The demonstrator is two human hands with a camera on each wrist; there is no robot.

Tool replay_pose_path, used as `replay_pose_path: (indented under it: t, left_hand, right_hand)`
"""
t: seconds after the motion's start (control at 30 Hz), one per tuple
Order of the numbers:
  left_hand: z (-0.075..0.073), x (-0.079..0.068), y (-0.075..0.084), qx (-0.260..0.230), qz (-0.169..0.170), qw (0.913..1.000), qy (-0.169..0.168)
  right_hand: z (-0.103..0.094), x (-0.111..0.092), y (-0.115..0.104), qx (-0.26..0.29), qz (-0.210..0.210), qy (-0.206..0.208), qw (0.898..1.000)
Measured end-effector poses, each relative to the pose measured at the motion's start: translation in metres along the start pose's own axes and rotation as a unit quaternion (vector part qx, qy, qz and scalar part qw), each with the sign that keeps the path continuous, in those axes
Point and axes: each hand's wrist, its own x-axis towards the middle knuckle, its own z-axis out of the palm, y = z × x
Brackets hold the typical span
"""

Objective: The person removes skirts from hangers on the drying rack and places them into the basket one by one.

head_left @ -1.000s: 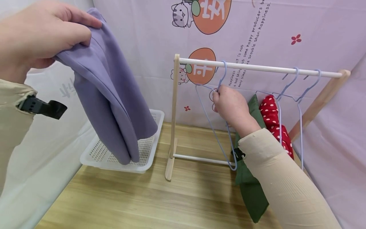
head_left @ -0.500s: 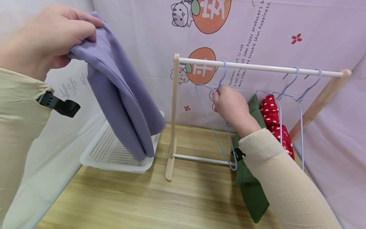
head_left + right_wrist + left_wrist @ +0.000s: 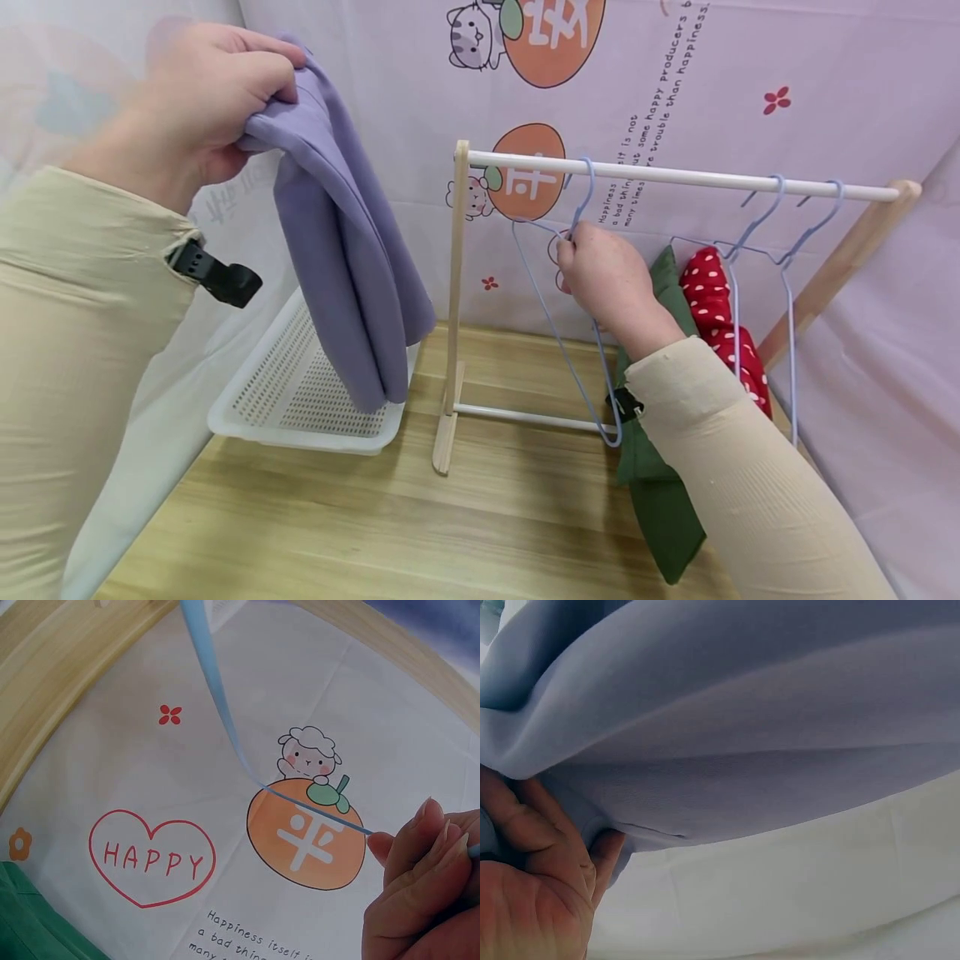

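Note:
My left hand [image 3: 217, 100] holds a lavender garment [image 3: 341, 250] by its upper edge, thumb and fingers on the cloth. It hangs in long soft folds, its lower end overlapping the white basket [image 3: 300, 439] in the head view. Close up in the left wrist view, the smooth garment [image 3: 780, 712] fills the upper part, with fingers [image 3: 532, 832] tucked under a fold. My right hand [image 3: 611, 275] grips a light blue hanger [image 3: 592, 177] just below its hook, which sits over the rack's white bar [image 3: 675, 176]. In the right wrist view the bare hanger [image 3: 214, 682] runs into the curled fingers [image 3: 427, 862].
Two more blue hangers with hooks [image 3: 776, 200] hang at the bar's right end, beside a green garment [image 3: 663, 525] and a red dotted garment [image 3: 705, 279]. The rack's left wooden post [image 3: 456, 292] stands between basket and hangers. A printed cloth [image 3: 825, 67] backs the wooden tabletop [image 3: 300, 517].
My left hand has moved right and slightly down with the lavender garment, bringing it nearer the rack and uncovering more of the basket. The right hand and its hanger have stayed put.

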Motion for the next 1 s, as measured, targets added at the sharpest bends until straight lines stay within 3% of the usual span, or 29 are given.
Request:
replay_pose_path:
  t: [0.27, 0.5, 0.8, 1.0]
  left_hand:
    - [0.022, 0.007, -0.014, -0.057, 0.034, 0.9973, -0.031]
    - [0.025, 0.018, -0.030, -0.131, 0.032, 0.9897, -0.048]
    - [-0.005, 0.031, -0.063, -0.192, 0.003, 0.9792, -0.066]
    - [-0.038, 0.036, -0.074, -0.155, -0.006, 0.9843, -0.084]
  right_hand:
    - [0.001, -0.001, 0.002, 0.000, 0.004, -0.005, 1.000]
    - [0.001, 0.001, 0.002, -0.004, 0.006, -0.010, 1.000]
    - [0.002, 0.002, 0.000, -0.011, 0.005, -0.012, 1.000]
    - [0.001, -0.001, 0.001, -0.014, 0.006, -0.010, 1.000]
